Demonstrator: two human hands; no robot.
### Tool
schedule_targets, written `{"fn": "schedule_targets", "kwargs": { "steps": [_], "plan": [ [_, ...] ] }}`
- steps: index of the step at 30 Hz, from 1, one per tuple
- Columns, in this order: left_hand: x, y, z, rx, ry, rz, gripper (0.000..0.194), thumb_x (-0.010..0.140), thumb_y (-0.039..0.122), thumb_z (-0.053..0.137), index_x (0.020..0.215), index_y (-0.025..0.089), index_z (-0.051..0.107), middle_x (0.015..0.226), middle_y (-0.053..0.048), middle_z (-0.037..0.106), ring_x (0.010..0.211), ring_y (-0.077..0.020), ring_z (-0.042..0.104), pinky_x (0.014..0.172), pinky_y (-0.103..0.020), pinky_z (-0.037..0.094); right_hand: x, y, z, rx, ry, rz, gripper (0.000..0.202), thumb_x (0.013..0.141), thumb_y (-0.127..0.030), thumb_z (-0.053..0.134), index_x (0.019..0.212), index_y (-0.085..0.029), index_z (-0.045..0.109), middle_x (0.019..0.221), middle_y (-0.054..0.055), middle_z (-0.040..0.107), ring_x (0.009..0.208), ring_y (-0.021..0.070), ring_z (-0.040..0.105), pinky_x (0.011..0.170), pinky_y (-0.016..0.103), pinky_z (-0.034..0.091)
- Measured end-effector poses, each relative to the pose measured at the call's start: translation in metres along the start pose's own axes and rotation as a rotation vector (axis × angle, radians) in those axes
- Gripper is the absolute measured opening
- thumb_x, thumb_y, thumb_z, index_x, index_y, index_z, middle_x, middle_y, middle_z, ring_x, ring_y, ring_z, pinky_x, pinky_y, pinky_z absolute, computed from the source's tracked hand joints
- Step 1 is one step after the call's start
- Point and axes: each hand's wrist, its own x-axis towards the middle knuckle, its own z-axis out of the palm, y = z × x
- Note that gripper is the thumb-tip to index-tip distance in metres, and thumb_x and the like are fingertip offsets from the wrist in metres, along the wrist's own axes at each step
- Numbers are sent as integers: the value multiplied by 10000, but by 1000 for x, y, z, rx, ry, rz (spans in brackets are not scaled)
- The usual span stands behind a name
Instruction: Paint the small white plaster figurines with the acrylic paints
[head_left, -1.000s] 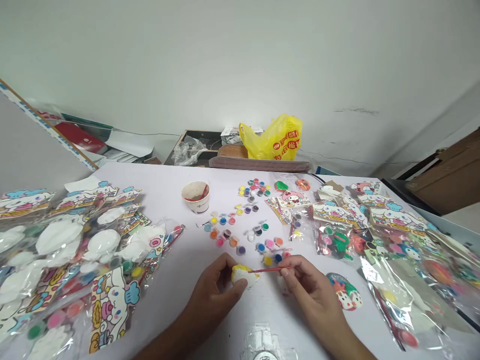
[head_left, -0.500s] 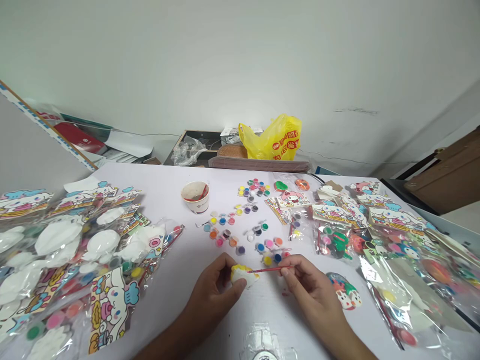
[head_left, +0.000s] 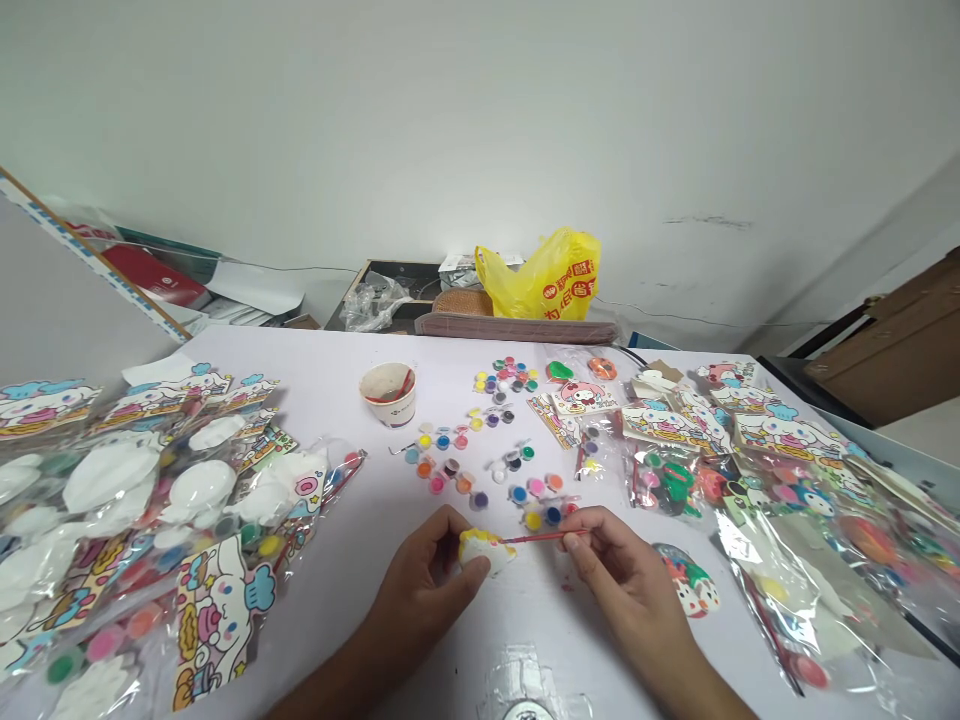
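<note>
A small white figure (head_left: 477,550) with yellow paint along its upper edge is pinched between the thumb and fingers of my left hand (head_left: 429,578). My right hand (head_left: 616,570) holds a thin red paintbrush (head_left: 534,538) near its end, and the brush tip touches or hovers just over the figure's top right. Behind my hands lie strips of small paint pots (head_left: 454,475) in many colours. A paper cup (head_left: 388,393) with murky water and a red stick in it stands to the left of them.
Plastic-wrapped craft kits (head_left: 202,490) cover the table's left side, and more packets (head_left: 787,500) spread over the right. A painted round piece (head_left: 694,582) lies beside my right hand. Behind the table sits a yellow plastic bag (head_left: 544,280).
The whole view has shifted very slightly. Both hands keep nearly the same pose, with the brush still at the figure's upper right.
</note>
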Motion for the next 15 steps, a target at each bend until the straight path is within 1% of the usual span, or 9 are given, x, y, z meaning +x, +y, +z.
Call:
{"fn": "schedule_targets", "kwargs": {
  "steps": [3, 9, 15],
  "plan": [
    [0, 0, 0, -10, 2, -1, 238, 838, 385, 619, 780, 196, 486, 729, 26, 438, 692, -150, 406, 633, -258, 353, 0, 1, 1, -4, 12, 9, 316, 927, -511, 516, 902, -208, 602, 633, -23, 434, 587, 153, 398, 537, 254, 320],
    [1, 2, 1, 6, 7, 0, 244, 840, 388, 616, 773, 194, 485, 728, 25, 437, 691, -151, 410, 634, -258, 359, 0, 2, 2, 4, -16, 28, 338, 927, -523, 509, 886, -199, 596, 700, -2, 493, 597, 149, 415, 529, 253, 331],
    [1, 2, 0, 13, 18, 5, 248, 834, 391, 623, 767, 194, 489, 727, 23, 451, 689, -151, 420, 632, -256, 366, 0, 1, -2, -21, 10, -10, 319, 938, -499, 509, 892, -196, 600, 625, -32, 409, 570, 140, 376, 522, 247, 308]
  ]
}}
